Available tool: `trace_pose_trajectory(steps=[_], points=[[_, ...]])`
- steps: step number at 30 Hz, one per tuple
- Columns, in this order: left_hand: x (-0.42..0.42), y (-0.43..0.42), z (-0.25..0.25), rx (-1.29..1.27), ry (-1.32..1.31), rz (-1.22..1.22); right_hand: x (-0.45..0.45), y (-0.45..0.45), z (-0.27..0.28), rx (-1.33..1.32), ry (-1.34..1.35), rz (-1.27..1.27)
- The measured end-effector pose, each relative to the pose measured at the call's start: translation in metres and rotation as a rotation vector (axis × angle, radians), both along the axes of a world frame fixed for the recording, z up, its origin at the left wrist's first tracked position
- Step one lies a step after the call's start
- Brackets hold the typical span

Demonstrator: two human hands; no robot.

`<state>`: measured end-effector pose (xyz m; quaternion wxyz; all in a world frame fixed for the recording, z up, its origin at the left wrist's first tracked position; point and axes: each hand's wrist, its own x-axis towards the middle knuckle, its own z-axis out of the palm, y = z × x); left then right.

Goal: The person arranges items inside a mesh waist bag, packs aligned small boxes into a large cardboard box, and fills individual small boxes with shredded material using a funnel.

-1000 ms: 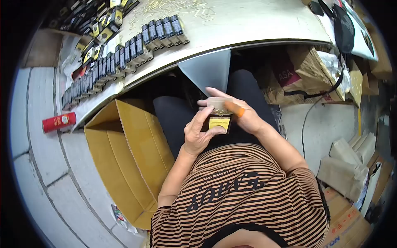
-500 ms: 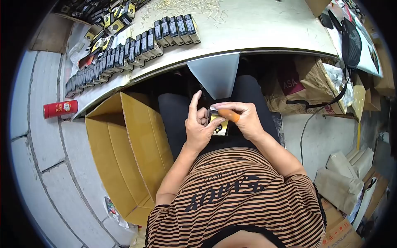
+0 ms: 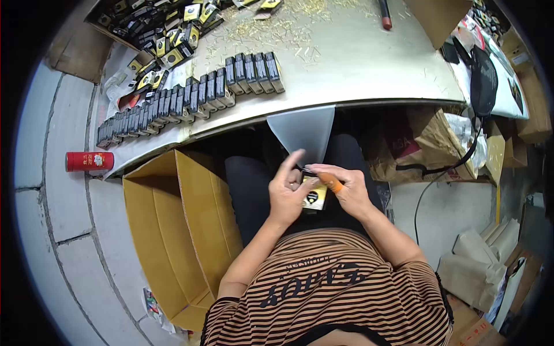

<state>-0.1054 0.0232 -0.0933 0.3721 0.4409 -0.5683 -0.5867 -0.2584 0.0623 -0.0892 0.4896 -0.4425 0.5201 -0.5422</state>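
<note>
L hand (image 3: 285,199) pinches small yellow/blk box (image 3: 314,200), thumb on its face, index raised; R hand (image 3: 352,193) fingers bunched narrow at top edge, can't tell if gripping. Box sits above lap (image 3: 254,184). Step prob. = working top end; next move needs steady L hold. Row of boxes (image 3: 190,99) on tbl (image 3: 358,69) beyond.

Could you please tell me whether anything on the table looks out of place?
Yes: thin yellowish slivers lie strewn on the table beyond the row of boxes, like litter beside that orderly line.
</note>
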Motion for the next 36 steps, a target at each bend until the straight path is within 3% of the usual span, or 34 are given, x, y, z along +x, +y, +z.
trace_pose_trajectory(steps=[3, 5, 7, 8, 9, 10, 12, 15, 17, 19, 20, 22, 25, 26, 30, 32, 33, 35, 36], points=[[-0.039, -0.022, 0.003, -0.258, 0.141, 0.005, -0.021, -0.012, 0.012, -0.083, 0.042, -0.020], [-0.065, -0.062, 0.036, -0.755, 0.026, -0.031, -0.041, -0.041, 0.035, -0.167, -0.081, -0.198], [-0.086, -0.102, 0.075, -0.923, -0.354, 0.064, -0.059, -0.071, 0.058, -0.097, -0.143, -0.306], [-0.094, -0.130, 0.076, -0.944, -0.352, 0.085, -0.071, -0.095, 0.054, -0.121, -0.138, -0.290], [-0.100, -0.162, 0.073, -0.991, -0.820, 0.024, -0.084, -0.124, 0.040, -0.192, 0.153, -0.277], [-0.102, -0.183, 0.071, -0.991, -1.294, -0.034, -0.094, -0.151, 0.025, -0.265, 0.443, -0.266], [-0.095, -0.194, 0.066, -0.972, -1.203, -0.054, -0.115, -0.200, -0.011, -0.216, 0.843, -0.161], [-0.035, -0.238, 0.077, -1.051, -1.035, 0.096, -0.085, -0.237, 0.001, -0.218, 0.998, -0.095], [0.014, -0.278, 0.085, -0.972, -1.192, 0.320, -0.071, -0.254, -0.001, -0.288, 1.176, 0.037], [0.054, -0.309, 0.080, -0.925, -1.433, 0.388, -0.071, -0.257, -0.015, -0.356, 1.287, 0.138], [0.069, -0.318, 0.083, -0.790, -1.508, 0.298, -0.071, -0.253, -0.021, -0.417, 1.389, 0.240], [0.099, -0.338, 0.075, -0.588, -1.684, 0.135, -0.087, -0.231, -0.015, -0.362, 1.319, 0.294], [0.144, -0.362, 0.046, -0.749, -1.822, 0.010, -0.113, -0.199, 0.010, -0.259, 1.087, 0.429], [0.147, -0.362, 0.048, -0.763, -1.810, 0.009, -0.114, -0.200, 0.012, -0.254, 1.097, 0.417], [0.149, -0.346, 0.060, -0.470, -0.895, 0.283, -0.102, -0.210, -0.004, -0.154, 1.090, -0.001], [0.133, -0.332, 0.059, -0.474, -0.557, 0.359, -0.073, -0.225, -0.004, -0.226, 1.312, 0.027], [0.111, -0.303, 0.079, -0.479, -0.560, 0.353, -0.068, -0.230, -0.010, -0.225, 1.307, 0.020], [0.080, -0.235, 0.113, -0.312, -0.131, 0.270, -0.062, -0.238, -0.022, -0.356, 1.364, 0.168], [0.084, -0.216, 0.103, -0.280, 0.195, 0.023, -0.064, -0.233, -0.022, -0.382, 1.324, 0.155]])
